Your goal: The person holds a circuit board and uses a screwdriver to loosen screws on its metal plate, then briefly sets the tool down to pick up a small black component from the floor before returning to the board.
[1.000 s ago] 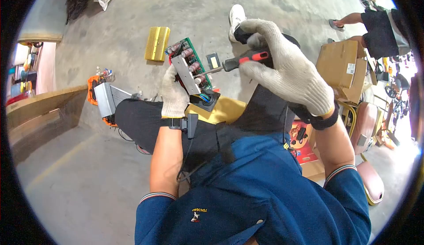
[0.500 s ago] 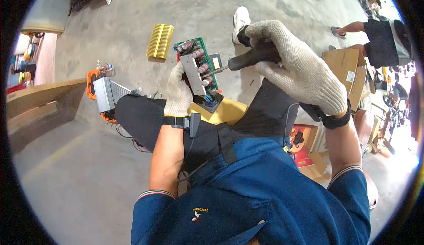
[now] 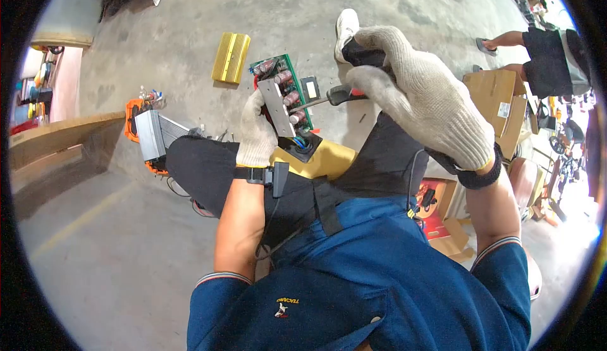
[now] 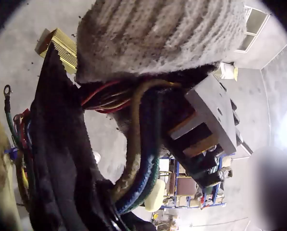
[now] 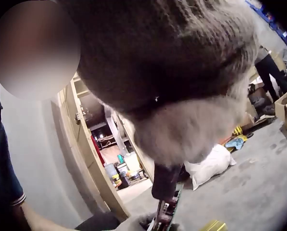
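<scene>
In the head view my gloved left hand (image 3: 257, 137) grips a green circuit board (image 3: 296, 80) by the flat grey metal plate (image 3: 275, 107) along its side. Several round capacitors (image 3: 282, 76) stand on the board. Thick coloured wires (image 4: 142, 139) run from it to a black end piece (image 3: 306, 148), seen close up in the left wrist view. My gloved right hand (image 3: 425, 92) holds a screwdriver (image 3: 341, 95) by its black and red handle. Its shaft points left, with the tip at the capacitors beside the plate. A yellow panel (image 3: 333, 159) lies between my legs, below the board.
A gold ribbed casing (image 3: 231, 58) lies on the floor ahead. To the left is a silver finned unit (image 3: 150, 137) with orange ends. A cardboard box (image 3: 492, 102) stands at right, near another person's legs (image 3: 545, 54). A small black labelled piece (image 3: 309, 88) is beyond the board.
Board and left hand have shifted slightly right in the head view. The screwdriver handle has turned in my right hand, its red part hidden and then showing again, as thumb and fingers moved.
</scene>
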`<action>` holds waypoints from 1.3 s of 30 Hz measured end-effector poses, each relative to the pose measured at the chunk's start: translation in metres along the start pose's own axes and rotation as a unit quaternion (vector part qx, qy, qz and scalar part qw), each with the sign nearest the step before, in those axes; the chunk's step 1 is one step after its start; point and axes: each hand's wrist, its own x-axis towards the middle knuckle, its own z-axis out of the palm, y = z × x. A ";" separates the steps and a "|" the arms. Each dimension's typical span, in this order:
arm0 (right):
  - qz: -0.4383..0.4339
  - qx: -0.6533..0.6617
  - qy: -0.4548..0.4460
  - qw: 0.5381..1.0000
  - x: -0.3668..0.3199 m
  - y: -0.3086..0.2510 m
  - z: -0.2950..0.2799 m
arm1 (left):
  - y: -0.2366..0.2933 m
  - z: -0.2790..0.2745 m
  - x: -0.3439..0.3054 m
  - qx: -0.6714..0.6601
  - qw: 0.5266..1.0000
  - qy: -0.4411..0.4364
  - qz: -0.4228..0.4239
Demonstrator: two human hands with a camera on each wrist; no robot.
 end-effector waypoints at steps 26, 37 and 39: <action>-0.148 -0.003 0.028 0.989 -0.004 0.003 -0.001 | -0.005 -0.008 0.003 -0.017 1.000 -0.005 0.010; -0.133 -0.025 0.016 0.991 -0.007 -0.006 -0.005 | -0.006 -0.008 0.004 0.019 0.999 0.034 0.019; -0.148 -0.028 -0.006 0.989 -0.005 -0.005 -0.005 | -0.005 -0.010 0.004 -0.011 1.000 0.017 0.015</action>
